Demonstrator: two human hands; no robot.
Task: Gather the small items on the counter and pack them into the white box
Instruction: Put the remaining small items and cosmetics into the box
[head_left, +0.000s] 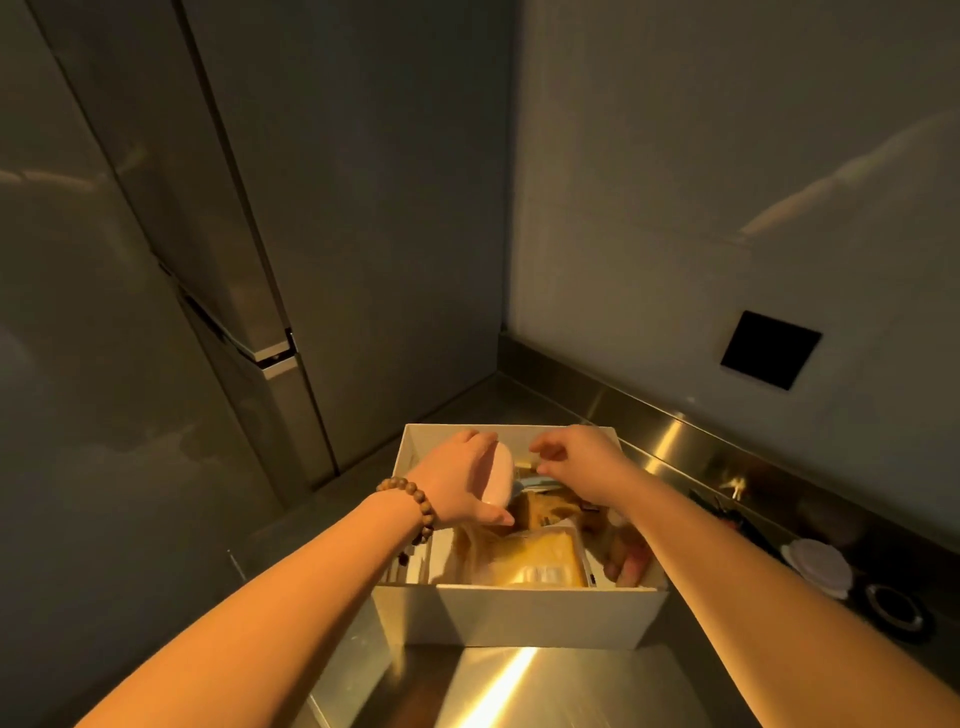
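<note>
1. Stainless-steel desk (524, 686) runs under warm, dim light, with a pale wall behind it and a tall grey fridge (249, 291) standing to the left.
2. I see the open white cardboard box (514, 613) sitting on the desk in the middle, its near wall facing me, its far end towards the wall corner.
3. My left hand (457, 480), a brown wooden bead bracelet (413, 501) on its wrist, is over the far left part of the box; its grip is curled round a pale pink oval item (500, 480), thumb under the near end and fingers over the far end.
4. My right hand (582, 457) is over the far right part of the box, fingers bent downward towards a light blue item (535, 484) just below them. I cannot tell whether that grip is pinching it or merely touching it.
5. Inside the box, near the front wall, lies a yellow packet in clear glossy wrapping (540, 564); other contents are too dark and blurred to make out.
6. Right of the box, on the desk, stands a small round white lidded container (818, 566), with a dark round ring-shaped object (893, 613) just beside it.
7. A black square plate (769, 349) is set into the wall at far right.
</note>
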